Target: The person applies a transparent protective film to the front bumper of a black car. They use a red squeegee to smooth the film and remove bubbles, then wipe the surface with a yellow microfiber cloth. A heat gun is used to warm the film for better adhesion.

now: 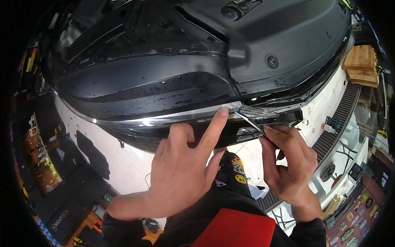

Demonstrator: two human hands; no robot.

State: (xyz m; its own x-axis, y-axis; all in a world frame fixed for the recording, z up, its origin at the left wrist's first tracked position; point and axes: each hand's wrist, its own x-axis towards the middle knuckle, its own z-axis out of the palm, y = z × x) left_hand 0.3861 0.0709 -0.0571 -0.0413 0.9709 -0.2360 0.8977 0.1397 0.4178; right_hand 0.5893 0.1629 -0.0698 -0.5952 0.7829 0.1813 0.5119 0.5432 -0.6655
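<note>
My left hand (183,164) has its index finger stretched out, its tip touching the end of a shiny chrome trim strip (164,119) on a black car's body panel. The thumb stands apart, the other fingers are partly bent, and nothing is held. Between thumb and forefinger my right hand (290,158) pinches a slim silvery piece (249,122) with a dark edge. It slants from those fingers up to the trim end beside my left fingertip; whether it is a tool or a strip of film I cannot tell. The black panel (148,82) above carries water drops.
A black plastic cover (288,45) lies beyond the panel. Wooden boxes (361,61) stand at the far right, near a dark floor grate (337,119). On the right is a white cart (345,152) with tools; dark benches (53,201) line the left.
</note>
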